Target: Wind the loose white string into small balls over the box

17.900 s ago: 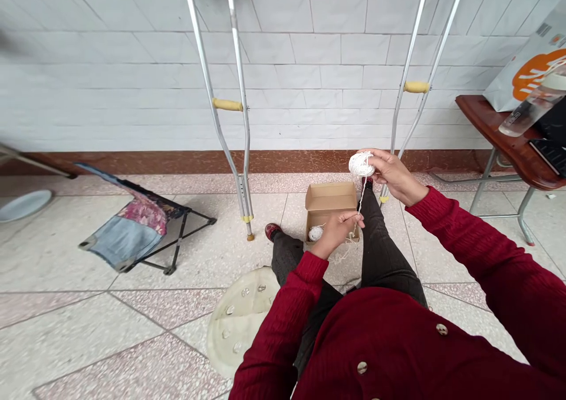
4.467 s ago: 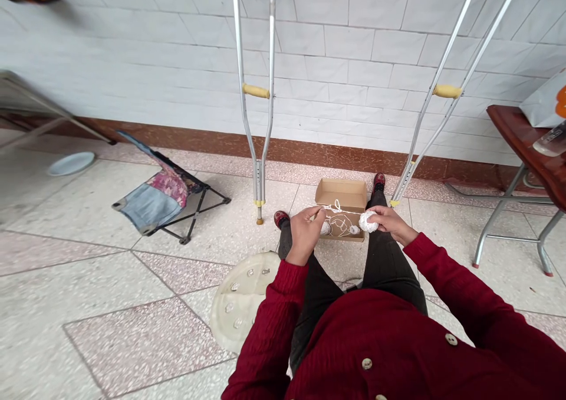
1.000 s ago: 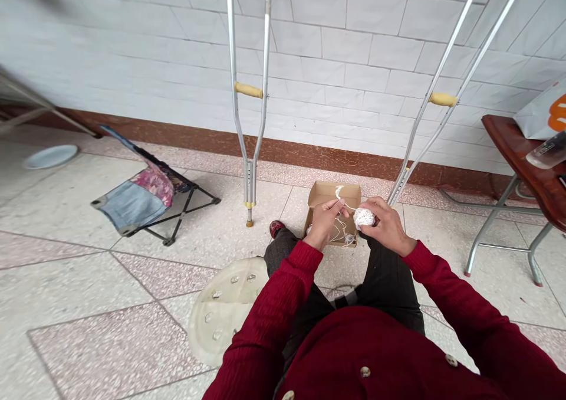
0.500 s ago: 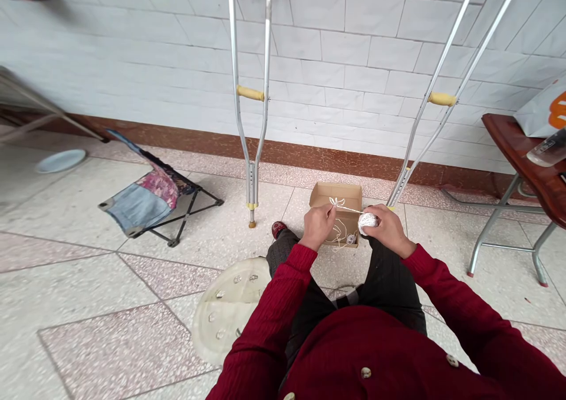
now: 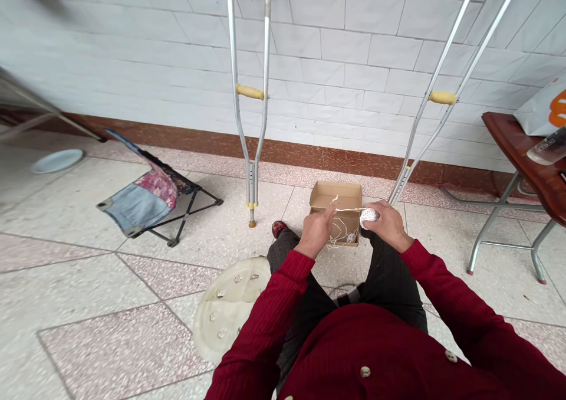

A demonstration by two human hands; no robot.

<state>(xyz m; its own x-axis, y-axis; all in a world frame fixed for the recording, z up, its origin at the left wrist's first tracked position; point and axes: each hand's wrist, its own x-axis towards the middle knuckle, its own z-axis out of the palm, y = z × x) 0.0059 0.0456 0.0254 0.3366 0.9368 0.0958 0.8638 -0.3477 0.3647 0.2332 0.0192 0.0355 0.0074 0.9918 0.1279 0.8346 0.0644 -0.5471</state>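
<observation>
Right hand (image 5: 388, 228) round yarn ball (image 5: 367, 217) near edge of box (image 5: 345, 196), floor (image 5: 145, 276) around.

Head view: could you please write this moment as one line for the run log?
left hand: pinches white strand | right hand: holds white ball | strand: straight between hands | cardboard box: open, small white bundle inside

R fingers (image 5: 382, 207) hide pt of yarn ball (image 5: 368, 216) & bag's (image 5: 533, 114) cut off, R edge.
</observation>
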